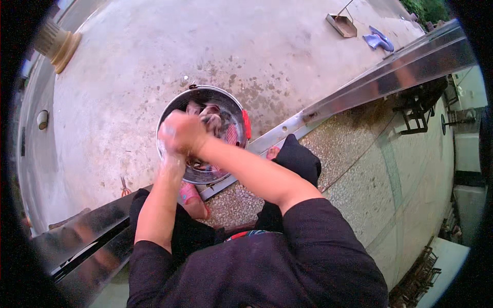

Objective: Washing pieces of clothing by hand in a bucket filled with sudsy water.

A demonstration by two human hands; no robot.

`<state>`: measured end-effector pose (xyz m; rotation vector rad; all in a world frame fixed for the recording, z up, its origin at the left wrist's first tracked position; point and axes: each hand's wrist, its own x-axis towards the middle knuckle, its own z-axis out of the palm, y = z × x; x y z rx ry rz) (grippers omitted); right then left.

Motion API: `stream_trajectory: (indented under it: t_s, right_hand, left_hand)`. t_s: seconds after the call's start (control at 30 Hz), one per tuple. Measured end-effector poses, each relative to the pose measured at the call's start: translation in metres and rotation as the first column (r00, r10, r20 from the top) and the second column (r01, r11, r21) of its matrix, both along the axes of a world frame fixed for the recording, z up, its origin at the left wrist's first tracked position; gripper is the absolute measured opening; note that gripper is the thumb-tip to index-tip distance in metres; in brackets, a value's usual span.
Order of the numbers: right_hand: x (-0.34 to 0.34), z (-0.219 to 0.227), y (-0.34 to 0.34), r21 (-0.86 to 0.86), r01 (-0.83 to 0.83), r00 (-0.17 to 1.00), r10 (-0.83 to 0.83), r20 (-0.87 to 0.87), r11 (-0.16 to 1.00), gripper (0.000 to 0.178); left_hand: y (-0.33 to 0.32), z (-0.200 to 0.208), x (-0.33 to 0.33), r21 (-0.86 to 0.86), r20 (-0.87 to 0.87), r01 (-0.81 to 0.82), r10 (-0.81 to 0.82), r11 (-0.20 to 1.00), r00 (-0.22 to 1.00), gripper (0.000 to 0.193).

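Note:
A round metal bucket (236,101) with a red grip on its right rim stands on the ground in front of me. Wet clothes (211,114) lie inside, greyish pink and dark, with a red-and-white striped piece (231,134) at the right. Over the bucket's left side my two hands are pressed together, blurred by motion. My right hand (188,132) is closed in a fist. Against it, partly covered, my left hand (168,142) also looks closed. Whatever they grip is hidden between them.
A metal door track (287,126) runs diagonally beside the bucket. My foot in a pink slipper (191,197) is close below it. Farther off are a dustpan (343,25), a bluish-purple cloth (378,39), a column base (67,51) and a small pot (42,119).

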<state>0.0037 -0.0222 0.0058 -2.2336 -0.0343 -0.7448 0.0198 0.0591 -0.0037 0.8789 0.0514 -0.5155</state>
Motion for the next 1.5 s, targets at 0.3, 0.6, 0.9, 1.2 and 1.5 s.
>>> stream_trajectory:
  t_s: [0.3, 0.6, 0.9, 1.2, 1.5]
  right_hand:
    - [-0.025, 0.028, 0.019, 0.03, -0.148, 0.945, 0.133, 0.299, 0.988, 0.022]
    - [-0.006, 0.035, -0.048, -0.098, 0.159, 0.987, -0.162, -0.023, 0.982, 0.01]
    - [-0.093, 0.215, -0.008, 0.437, -0.867, 0.167, 0.685, 0.709, -0.241, 0.022]
    - [-0.103, 0.213, 0.039, 0.141, -0.984, 0.122, 0.173, 0.977, -0.105, 0.043]
    - [-0.124, 0.221, 0.044, 0.4, -0.869, 0.335, 0.248, 0.909, -0.291, 0.053]
  left_hand:
    - [0.018, -0.043, 0.025, -0.223, 0.247, 0.186, -0.129, 0.957, 0.96, 0.018]
    - [0.013, 0.006, 0.037, -0.001, -0.158, 0.055, -0.055, 0.998, 0.986, 0.021]
    - [0.015, 0.008, 0.051, 0.194, -0.197, -0.122, 0.16, 0.973, 0.967, 0.023]
    - [0.004, -0.005, 0.052, 0.098, -0.278, -0.191, 0.211, 0.977, 0.937, 0.016]
    - [0.002, 0.009, 0.049, 0.145, -0.324, -0.163, 0.203, 0.976, 0.924, 0.016]
